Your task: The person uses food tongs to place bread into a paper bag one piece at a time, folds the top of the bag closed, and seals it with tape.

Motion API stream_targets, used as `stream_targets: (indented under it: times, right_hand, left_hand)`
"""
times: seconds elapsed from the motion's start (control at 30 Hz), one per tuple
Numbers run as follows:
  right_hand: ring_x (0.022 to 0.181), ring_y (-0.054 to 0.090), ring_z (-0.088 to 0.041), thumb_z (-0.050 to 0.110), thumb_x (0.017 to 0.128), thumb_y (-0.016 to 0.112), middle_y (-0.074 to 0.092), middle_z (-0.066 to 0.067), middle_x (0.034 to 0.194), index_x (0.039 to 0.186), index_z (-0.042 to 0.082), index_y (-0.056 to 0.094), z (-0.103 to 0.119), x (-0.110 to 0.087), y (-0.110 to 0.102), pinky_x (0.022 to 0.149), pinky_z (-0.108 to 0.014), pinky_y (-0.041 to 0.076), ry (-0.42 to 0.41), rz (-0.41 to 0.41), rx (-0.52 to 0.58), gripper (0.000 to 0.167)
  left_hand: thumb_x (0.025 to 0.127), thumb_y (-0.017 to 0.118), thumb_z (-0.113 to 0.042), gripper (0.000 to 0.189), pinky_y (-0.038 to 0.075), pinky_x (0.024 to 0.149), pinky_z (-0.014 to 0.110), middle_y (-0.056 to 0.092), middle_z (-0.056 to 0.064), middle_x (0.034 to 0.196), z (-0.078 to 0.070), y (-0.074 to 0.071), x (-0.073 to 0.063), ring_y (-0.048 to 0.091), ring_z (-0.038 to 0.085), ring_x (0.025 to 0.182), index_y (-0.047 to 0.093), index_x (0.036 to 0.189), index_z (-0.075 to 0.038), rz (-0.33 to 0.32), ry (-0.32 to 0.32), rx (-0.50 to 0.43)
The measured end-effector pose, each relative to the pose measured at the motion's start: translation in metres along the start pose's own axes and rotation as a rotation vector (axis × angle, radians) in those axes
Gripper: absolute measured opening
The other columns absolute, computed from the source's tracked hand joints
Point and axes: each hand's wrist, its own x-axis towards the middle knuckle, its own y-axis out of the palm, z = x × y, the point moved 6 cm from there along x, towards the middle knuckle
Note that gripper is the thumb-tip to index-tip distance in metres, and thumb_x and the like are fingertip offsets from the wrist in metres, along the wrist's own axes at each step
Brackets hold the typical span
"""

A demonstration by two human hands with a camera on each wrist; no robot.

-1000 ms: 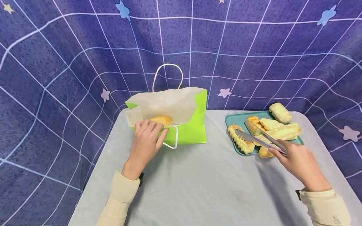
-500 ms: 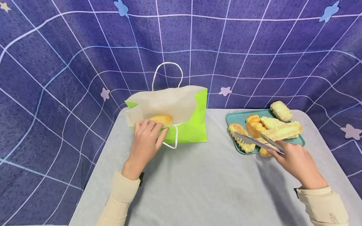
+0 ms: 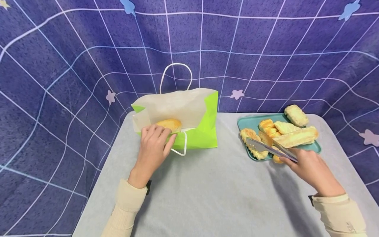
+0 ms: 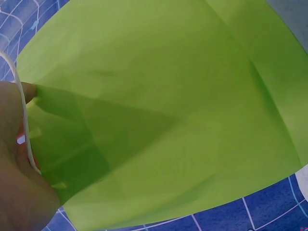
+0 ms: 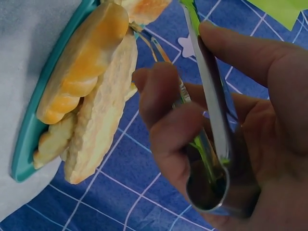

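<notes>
My left hand (image 3: 152, 144) grips the near rim of a green paper bag (image 3: 196, 138), its fingers over the edge. A golden bread roll (image 3: 171, 124) shows inside the bag's mouth. In the left wrist view the bag's green side (image 4: 168, 110) fills most of the picture. My right hand (image 3: 311, 169) holds metal tongs (image 3: 266, 148) over a teal tray (image 3: 247, 122) of breads. The tongs' arms are spread; one tip lies over a ridged bread (image 3: 248, 133) at the tray's left. Whether they touch a bread, I cannot tell.
Several other breads crowd the tray, among them a long pale loaf (image 3: 296, 137). A blocky bread (image 3: 296, 115) sits at the far right corner. The bag's white handle (image 3: 176, 64) stands up at the back. A grey cloth (image 3: 207, 191) covers the table, and blue patterned fabric hangs behind.
The tongs have shifted slightly over the left part of the tray. My left hand stays on the bag's rim. The whole view has tilted a little.
</notes>
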Motion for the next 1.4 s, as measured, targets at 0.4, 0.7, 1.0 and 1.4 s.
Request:
stream_targets:
  times: [0.4, 0.7, 1.0, 1.4]
  right_hand:
    - [0.056, 0.059, -0.033, 0.022, 0.077, 0.085, 0.060, -0.006, 0.067, 0.096, 0.008, 0.066, 0.005, 0.001, -0.002, 0.049, -0.055, 0.040, -0.036, 0.012, 0.003, 0.031]
    - [0.056, 0.059, -0.045, 0.022, 0.078, 0.084, 0.061, -0.018, 0.068, 0.091, 0.007, 0.061, 0.016, -0.004, 0.001, 0.047, -0.058, 0.039, 0.003, -0.005, -0.038, 0.030]
    - [0.052, 0.055, -0.049, 0.022, 0.080, 0.080, 0.058, -0.023, 0.064, 0.080, 0.004, 0.057, 0.028, -0.006, 0.011, 0.044, -0.057, 0.038, 0.023, -0.045, -0.085, 0.029]
    - [0.047, 0.052, -0.045, 0.023, 0.079, 0.081, 0.051, -0.016, 0.056, 0.076, 0.004, 0.054, 0.034, -0.008, 0.015, 0.041, -0.055, 0.036, 0.037, -0.055, -0.093, 0.033]
  left_hand:
    - [0.097, 0.061, -0.027, 0.021, 0.036, 0.081, 0.049, 0.060, 0.007, 0.082, 0.000, -0.001, 0.000, 0.055, 0.031, 0.083, 0.066, 0.089, -0.007, -0.004, -0.003, 0.005]
    - [0.097, 0.060, -0.027, 0.023, 0.036, 0.082, 0.049, 0.061, 0.008, 0.082, -0.001, 0.002, 0.002, 0.056, 0.031, 0.083, 0.066, 0.088, -0.007, -0.015, -0.006, -0.002]
    - [0.097, 0.061, -0.027, 0.023, 0.036, 0.081, 0.050, 0.061, 0.009, 0.082, 0.000, 0.002, 0.002, 0.055, 0.032, 0.083, 0.065, 0.088, -0.007, -0.027, -0.016, 0.008]
    - [0.098, 0.060, -0.028, 0.023, 0.036, 0.082, 0.050, 0.061, 0.008, 0.083, 0.001, 0.003, 0.001, 0.055, 0.032, 0.083, 0.066, 0.090, -0.007, -0.014, -0.015, 0.008]
